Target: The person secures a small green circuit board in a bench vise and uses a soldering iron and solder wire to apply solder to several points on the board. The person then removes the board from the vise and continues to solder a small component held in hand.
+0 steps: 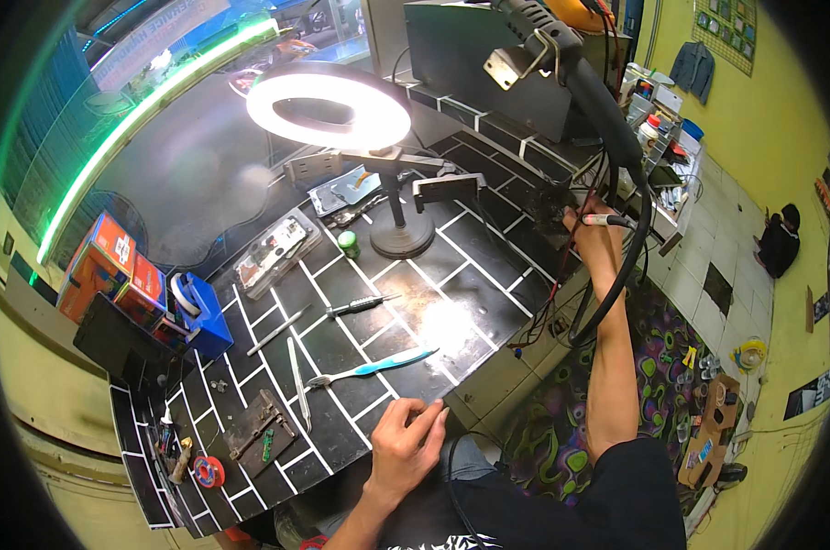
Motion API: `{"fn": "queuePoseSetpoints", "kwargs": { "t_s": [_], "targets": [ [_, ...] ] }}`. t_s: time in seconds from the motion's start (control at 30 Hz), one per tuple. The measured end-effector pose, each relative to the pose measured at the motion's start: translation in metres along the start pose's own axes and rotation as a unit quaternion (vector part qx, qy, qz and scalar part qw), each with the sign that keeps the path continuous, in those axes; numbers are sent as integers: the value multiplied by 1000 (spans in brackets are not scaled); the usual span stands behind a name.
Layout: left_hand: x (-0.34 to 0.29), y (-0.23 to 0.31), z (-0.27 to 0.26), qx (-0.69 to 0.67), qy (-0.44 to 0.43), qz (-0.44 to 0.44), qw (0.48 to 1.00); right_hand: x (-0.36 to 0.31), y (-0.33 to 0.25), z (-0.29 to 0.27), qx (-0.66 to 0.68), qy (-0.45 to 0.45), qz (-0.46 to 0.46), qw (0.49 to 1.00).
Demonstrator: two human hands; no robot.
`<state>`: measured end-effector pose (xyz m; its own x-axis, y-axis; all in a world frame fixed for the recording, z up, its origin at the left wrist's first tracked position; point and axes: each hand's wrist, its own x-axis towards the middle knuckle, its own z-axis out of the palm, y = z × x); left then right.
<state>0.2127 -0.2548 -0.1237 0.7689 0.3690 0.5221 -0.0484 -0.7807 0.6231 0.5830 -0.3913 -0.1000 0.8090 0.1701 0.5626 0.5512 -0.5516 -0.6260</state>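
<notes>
My right hand [596,234] is stretched out to the far right side of the bench, closed round the handle of a soldering iron [604,220]. Its tip is lost against a dark, tangled-looking clump [550,207] beside the hand. My left hand [409,444] is at the bench's near edge, fingers curled and thumb pressed in; anything pinched there is too small to make out. Nearest to it lies a blue toothbrush [378,365]. Beyond are a screwdriver [360,305], metal tweezers [299,383] and a slim pen-like tool [278,331]. A small green circuit board [267,445] rests on a metal holder [250,429].
A lit ring lamp [398,238] stands mid-bench beside a green-lidded jar [348,242] and a clear case [277,250]. A blue bin [211,316] and orange boxes [112,257] are left. A red reel [209,472] lies near left. A thick black hose [648,220] hangs by my right arm.
</notes>
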Motion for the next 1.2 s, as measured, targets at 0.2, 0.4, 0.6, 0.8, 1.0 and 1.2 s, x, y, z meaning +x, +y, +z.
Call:
{"fn": "queuePoseSetpoints", "kwargs": {
  "t_s": [0.2, 0.4, 0.6, 0.8, 1.0, 1.2],
  "targets": [
    [-3, -3, -3, -12, 5, -1, 1000, -7, 6, -16, 141, 62, 139, 978],
    [-7, -10, -1, -37, -4, 27, 999, -35, -5, -58, 251, 153, 159, 943],
    [-24, 1, -28, -92, -1, 59, 994, -92, 10, -101, 446, 324, 216, 806],
    [-62, 4, -81, -77, 18, 34, 996, -175, -82, -104, 562, 310, 152, 751],
    [-107, -13, -139, 63, 104, -73, 990, -236, -172, -34, 469, 162, 42, 867],
    [-115, -43, -192, 204, 167, -190, 946, -264, -222, 35, 550, -33, 68, 832]
  ]
}}
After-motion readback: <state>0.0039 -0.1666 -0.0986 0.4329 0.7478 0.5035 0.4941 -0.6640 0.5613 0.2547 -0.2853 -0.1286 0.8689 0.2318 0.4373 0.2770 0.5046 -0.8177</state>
